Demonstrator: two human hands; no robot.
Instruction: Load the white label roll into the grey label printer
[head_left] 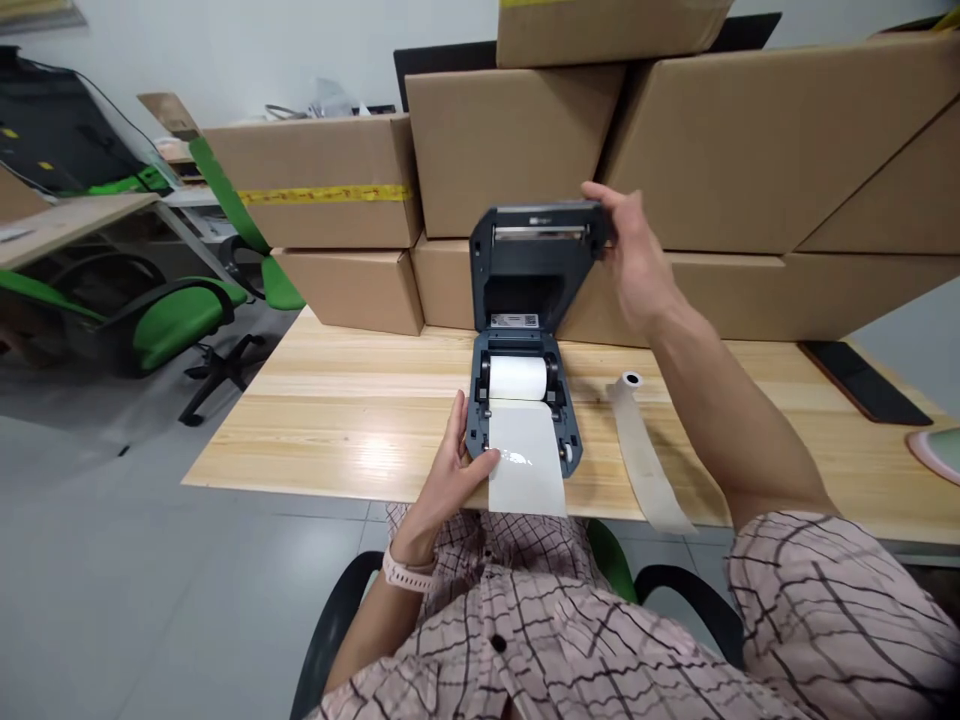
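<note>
A dark label printer stands on the wooden table with its lid raised. Inside lies a white label roll, and its strip runs forward past the printer's front and the table edge. My left hand is at the front left corner, fingers spread along the printer's side and thumb on the strip's left edge. My right hand grips the lid's upper right corner. Right of the printer a small roll trails a long backing strip towards the table edge.
Cardboard boxes are stacked along the back of the wooden table. A black phone-like slab and a pale round object are at the right. Green chairs and another table stand at the left.
</note>
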